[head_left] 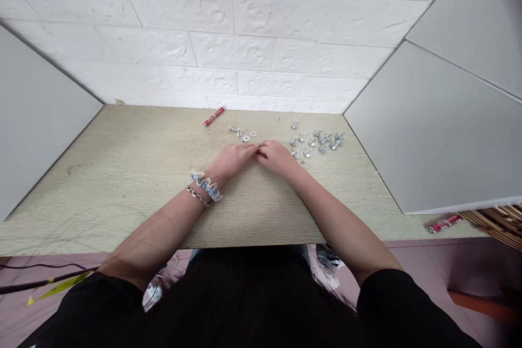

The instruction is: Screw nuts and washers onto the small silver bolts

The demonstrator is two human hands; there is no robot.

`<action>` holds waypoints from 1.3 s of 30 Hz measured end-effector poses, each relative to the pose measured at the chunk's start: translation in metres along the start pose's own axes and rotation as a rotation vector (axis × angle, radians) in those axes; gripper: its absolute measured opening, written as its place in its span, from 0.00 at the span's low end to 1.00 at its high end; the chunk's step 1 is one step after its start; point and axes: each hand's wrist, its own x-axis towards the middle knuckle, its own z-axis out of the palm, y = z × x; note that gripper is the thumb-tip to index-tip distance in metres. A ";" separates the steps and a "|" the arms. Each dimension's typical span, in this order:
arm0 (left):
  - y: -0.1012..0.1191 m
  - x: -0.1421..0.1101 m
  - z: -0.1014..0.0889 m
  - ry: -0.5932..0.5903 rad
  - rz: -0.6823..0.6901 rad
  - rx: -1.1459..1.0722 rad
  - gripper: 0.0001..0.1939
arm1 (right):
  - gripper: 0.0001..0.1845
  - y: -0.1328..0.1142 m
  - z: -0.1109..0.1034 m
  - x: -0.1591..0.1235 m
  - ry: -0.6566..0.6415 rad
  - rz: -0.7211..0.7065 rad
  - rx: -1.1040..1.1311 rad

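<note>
My left hand [233,160] and my right hand [277,157] meet at the fingertips over the middle of the table. The fingers of both are closed in a pinch, and whatever they hold is hidden between them. Just beyond my left fingers lie two bolts [235,130], a flat washer [253,134] and a second washer [247,138] with a small nut-like piece beside it. To the right of my right hand, several bolts fitted with washers [312,142] stand in a loose group.
A red tube-shaped packet [214,116] lies near the white brick wall [212,46]. Grey panels [457,130] bound the table [122,174] on both sides. Another red packet [443,224] rests at the right front edge, beside a stack of brown curved strips [495,223].
</note>
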 end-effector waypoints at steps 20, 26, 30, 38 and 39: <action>0.001 0.003 0.002 -0.164 -0.072 0.056 0.18 | 0.17 0.004 0.002 0.001 0.006 -0.038 0.046; 0.004 0.003 -0.002 -0.211 -0.097 0.027 0.20 | 0.16 0.004 0.003 0.001 0.018 -0.057 0.071; 0.003 0.003 -0.003 -0.219 -0.082 0.008 0.20 | 0.16 0.003 0.002 0.001 0.016 -0.079 0.052; 0.001 0.002 0.002 -0.183 -0.052 -0.026 0.20 | 0.16 0.002 0.000 0.000 0.010 -0.074 0.040; 0.001 0.002 0.003 -0.175 -0.054 -0.031 0.19 | 0.16 0.002 0.001 0.000 0.009 -0.069 0.043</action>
